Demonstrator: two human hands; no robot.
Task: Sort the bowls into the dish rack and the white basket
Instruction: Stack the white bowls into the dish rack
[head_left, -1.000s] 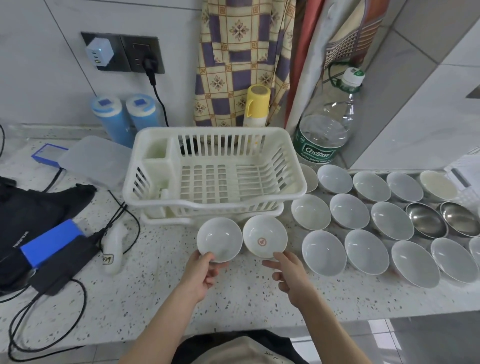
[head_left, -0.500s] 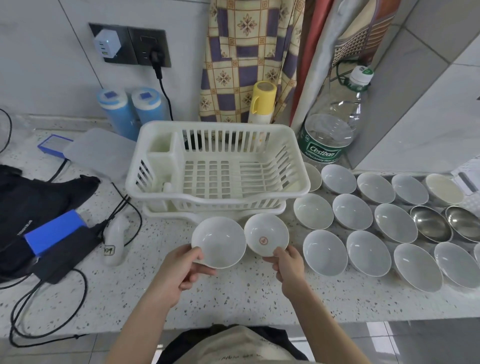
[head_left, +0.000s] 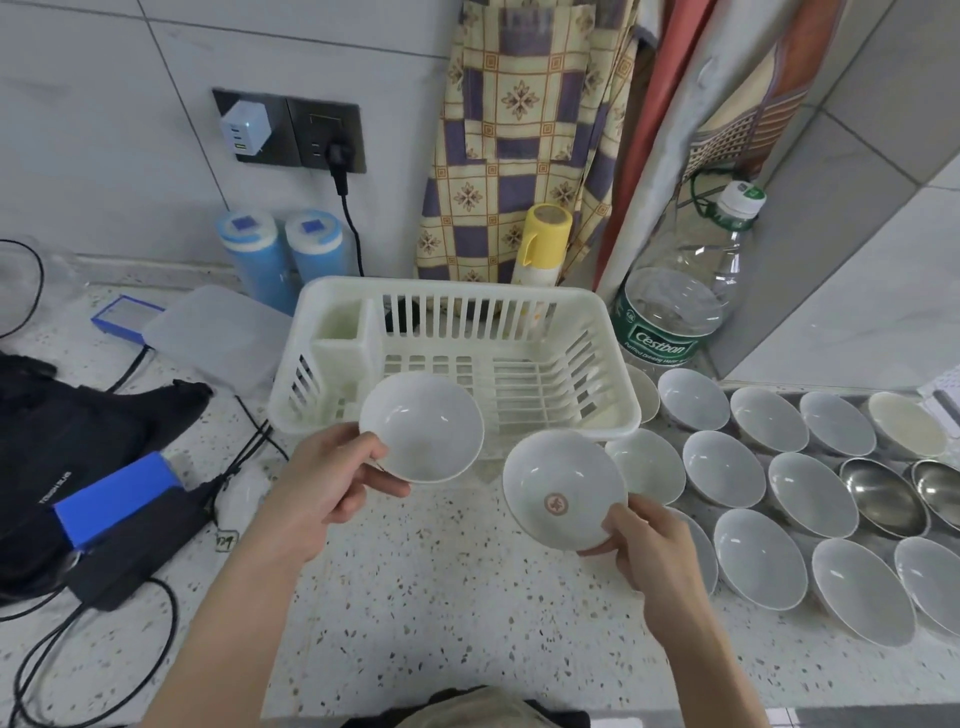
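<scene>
White bowl (head_left: 422, 427), pinched by left hand (head_left: 332, 480), and marked bowl (head_left: 563, 489), pinched by right hand (head_left: 649, 545), are lifted; next, lower both into dish rack (head_left: 613, 415) (beyond fingertips).

Your speckled counter (head_left: 441, 597) carries the white dish rack (head_left: 457, 358), rows of bowls (head_left: 810, 493), a water bottle (head_left: 675, 306) and a black bag (head_left: 67, 415).

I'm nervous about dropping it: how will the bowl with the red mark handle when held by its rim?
The bowl with the red mark looks glazed and glossy, so probably slippery and breakable. The right hand pinches only its rim, so it may tilt. It seems rigid and light enough for one hand.
</scene>
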